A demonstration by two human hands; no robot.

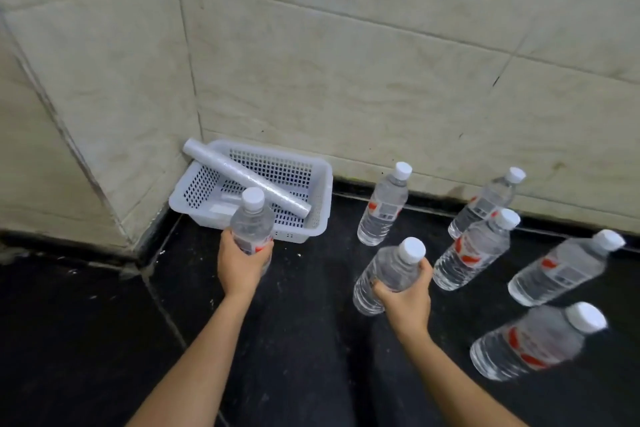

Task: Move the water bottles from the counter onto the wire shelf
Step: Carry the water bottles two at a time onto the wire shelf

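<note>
Tile wall (381, 45) fills the upper half and folds into a corner at the left. Below it runs the black counter (86, 340), and every bottle in sight is on or just over it. The wire shelf is not in view, so I judge that none of these has been delivered.

A white perforated basket (325, 184) is pushed into the corner, with a pale roll (242, 178) lying slantwise across its rim. It looks parked there out of the way.

Five more bottles (471, 251) stand upright in a loose cluster to the right. They are near one another but mostly apart, which leaves room for fingers between them.

The left hand (239, 260) is wrapped round the lower body of the left bottle (251, 222), held upright in front of the basket. The right hand (405, 298) curls round the middle of the right bottle (388, 274), thumb up near the shoulder. Gripping the body rather than the cap suits a full, heavy bottle, and taking one in each hand halves the trips. Whether either base has cleared the counter, I cannot tell.
</note>
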